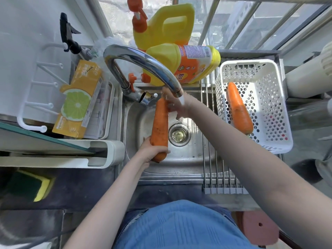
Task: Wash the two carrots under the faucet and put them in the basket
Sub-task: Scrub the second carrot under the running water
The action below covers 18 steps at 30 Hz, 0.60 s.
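While one carrot point(239, 109) already lies in the white basket point(280, 112) on the drying rack to the right of the sink point(190, 159), the second carrot point(159, 128) is over the basin, held lengthwise with its thin end up toward the faucet point(143, 63). The left hand point(152, 151) grips its thick lower end, fingers wrapped round it. The right hand point(175, 103) sits at the tip, directly beneath the spout where water is running; the spout and the stream hide its fingers, so I cannot tell whether it pinches the tip or just rubs it.

Several things could go wrong from here. A wet carrot is slippery, and the left hand holds only the butt — if that grip loosens, the carrot would likely drop into the basin and hit the drain point(179, 134), picking up grime again. Water seems to strike only the tip, so the dark specks on the middle may stay unless the carrot is shifted under the stream. The yellow detergent bottle point(186, 63) lies on its side just behind the spout — a careless lift of the right arm toward the basket might knock it.
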Tool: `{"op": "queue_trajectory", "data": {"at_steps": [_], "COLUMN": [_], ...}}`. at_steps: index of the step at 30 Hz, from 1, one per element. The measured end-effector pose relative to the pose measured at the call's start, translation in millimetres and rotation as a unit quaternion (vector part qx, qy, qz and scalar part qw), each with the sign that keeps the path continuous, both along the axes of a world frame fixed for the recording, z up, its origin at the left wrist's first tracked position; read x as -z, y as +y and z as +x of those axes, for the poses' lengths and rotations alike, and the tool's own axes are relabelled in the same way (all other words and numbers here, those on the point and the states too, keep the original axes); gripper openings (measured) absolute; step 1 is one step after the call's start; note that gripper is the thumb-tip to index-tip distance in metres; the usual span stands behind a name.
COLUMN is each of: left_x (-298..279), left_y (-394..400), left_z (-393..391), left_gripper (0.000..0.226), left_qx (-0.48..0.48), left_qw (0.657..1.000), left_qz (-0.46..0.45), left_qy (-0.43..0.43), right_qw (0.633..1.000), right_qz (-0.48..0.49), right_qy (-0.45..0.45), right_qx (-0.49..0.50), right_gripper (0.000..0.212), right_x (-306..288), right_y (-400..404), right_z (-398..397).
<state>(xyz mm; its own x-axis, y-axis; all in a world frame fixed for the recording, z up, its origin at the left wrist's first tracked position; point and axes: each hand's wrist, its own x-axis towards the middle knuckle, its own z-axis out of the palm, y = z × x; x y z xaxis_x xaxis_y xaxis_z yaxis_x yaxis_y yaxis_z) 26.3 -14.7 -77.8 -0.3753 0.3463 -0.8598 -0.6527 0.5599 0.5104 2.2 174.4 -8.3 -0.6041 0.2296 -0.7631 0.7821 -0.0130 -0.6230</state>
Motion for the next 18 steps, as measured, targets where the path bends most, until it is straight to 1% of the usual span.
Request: {"op": "queue_trajectory", "data": {"at_steps": [2, 4, 6, 8, 10, 12, 13, 15, 16, 18], "left_x": [-2, -7, -12, -16, -16, -18, -20, -22, -26, -36], "left_y": [2, 7, 14, 19, 21, 20, 20, 26, 32, 44], "left_z": [-3, -5, -8, -12, -18, -26, -28, -33, -35, -37], "left_gripper": [0.057, 0.053, 0.059, 0.067, 0.069, 0.071, 0.077, 0.091, 0.093, 0.083], "left_qx": [-0.004, 0.017, 0.052, 0.062, 0.038, 0.028, 0.044, 0.089, 0.11, 0.148], "left_qw": [0.999, 0.996, 0.993, 0.989, 0.974, 0.942, 0.936, 0.939, 0.939, 0.939], "left_qz": [0.035, 0.063, 0.07, 0.091, 0.159, 0.242, 0.256, 0.254, 0.252, 0.247], "left_qy": [-0.037, -0.064, -0.077, -0.096, -0.159, -0.229, -0.236, -0.215, -0.207, -0.188], "right_qw": [0.995, 0.985, 0.974, 0.959, 0.936, 0.919, 0.911, 0.887, 0.875, 0.857], "right_qz": [-0.074, -0.116, -0.126, -0.107, -0.106, -0.151, -0.183, -0.252, -0.28, -0.313], "right_qy": [0.034, 0.078, 0.125, 0.164, 0.187, 0.179, 0.177, 0.195, 0.204, 0.202], "right_qx": [0.056, 0.1, 0.138, 0.205, 0.278, 0.317, 0.326, 0.334, 0.339, 0.355], "right_gripper": [0.044, 0.034, 0.023, 0.03, 0.035, 0.037, 0.042, 0.054, 0.058, 0.064], "right_x": [4, 5, 3, 3, 4, -1, -2, -1, 1, 2], "right_y": [1, -6, -17, -23, -19, -9, -3, 6, 8, 8], "right_z": [5, 8, 7, 8, 9, 12, 14, 19, 21, 23]}}
